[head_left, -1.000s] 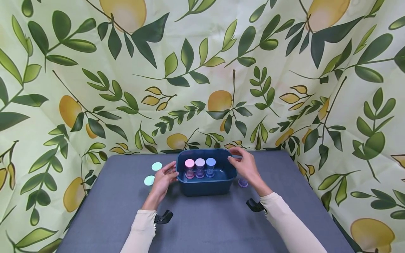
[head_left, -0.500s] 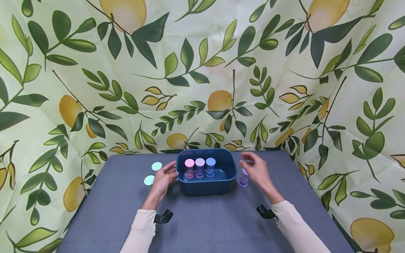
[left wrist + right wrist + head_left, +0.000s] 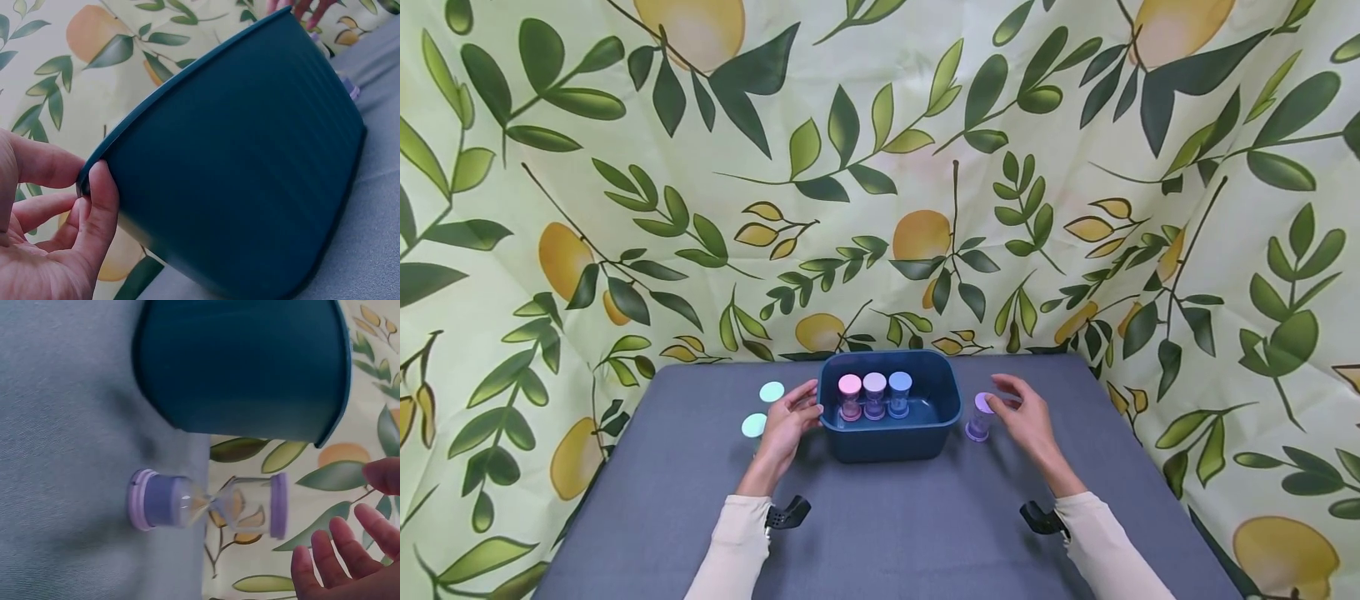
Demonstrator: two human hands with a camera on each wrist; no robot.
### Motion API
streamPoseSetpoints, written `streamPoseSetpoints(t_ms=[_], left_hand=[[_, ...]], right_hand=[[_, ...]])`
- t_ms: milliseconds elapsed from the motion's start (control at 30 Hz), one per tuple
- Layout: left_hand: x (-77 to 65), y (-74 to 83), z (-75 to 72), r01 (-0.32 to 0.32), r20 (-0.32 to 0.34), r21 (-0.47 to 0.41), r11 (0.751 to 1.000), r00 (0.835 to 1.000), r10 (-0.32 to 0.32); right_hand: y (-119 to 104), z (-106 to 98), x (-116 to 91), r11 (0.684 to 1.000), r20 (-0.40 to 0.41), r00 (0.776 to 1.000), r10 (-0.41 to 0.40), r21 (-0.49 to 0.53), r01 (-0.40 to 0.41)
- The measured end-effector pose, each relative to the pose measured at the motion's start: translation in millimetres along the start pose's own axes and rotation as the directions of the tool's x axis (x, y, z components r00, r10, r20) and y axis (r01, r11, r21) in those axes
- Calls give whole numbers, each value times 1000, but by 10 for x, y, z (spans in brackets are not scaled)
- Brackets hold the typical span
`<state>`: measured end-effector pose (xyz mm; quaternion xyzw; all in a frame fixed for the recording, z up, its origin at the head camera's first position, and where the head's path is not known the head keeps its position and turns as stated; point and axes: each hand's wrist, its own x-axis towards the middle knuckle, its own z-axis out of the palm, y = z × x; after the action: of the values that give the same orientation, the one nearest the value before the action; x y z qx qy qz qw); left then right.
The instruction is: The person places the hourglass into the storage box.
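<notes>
The counter (image 3: 880, 533) is a dull grey-blue with a woven, cloth-like surface, the person's side being six o'clock; up towards twelve, near the far edge, sits a deep blue bin (image 3: 887, 447); at the bin's three o'clock, just beside it, a purple hourglass (image 3: 979, 418) stands upright; out at its nine o'clock I can see two mint-green round tops (image 3: 772, 392), one beyond the other, whatever is under them mostly hidden.
</notes>
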<state>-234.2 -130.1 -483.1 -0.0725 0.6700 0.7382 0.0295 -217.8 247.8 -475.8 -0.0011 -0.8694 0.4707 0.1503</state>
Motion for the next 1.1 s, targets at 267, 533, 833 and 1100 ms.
streamPoseSetpoints(t_ms=[267, 533, 833, 1100], left_hand=[[8, -1, 10, 3, 6, -5, 1000, 1000, -3], [16, 4, 5, 11, 4, -1, 1000, 1000, -11], [6, 17, -5, 1, 15, 0, 1000, 1000, -1], [-10, 20, 4, -7, 10, 1, 1000, 1000, 7]], right_hand=[[101, 1, -9, 998, 45, 997, 62, 17, -63], [174, 39, 8, 995, 83, 992, 92, 36, -95], [269, 82, 13, 989, 119, 986, 117, 78, -127], [377, 134, -8, 984, 164, 976, 146, 79, -161]])
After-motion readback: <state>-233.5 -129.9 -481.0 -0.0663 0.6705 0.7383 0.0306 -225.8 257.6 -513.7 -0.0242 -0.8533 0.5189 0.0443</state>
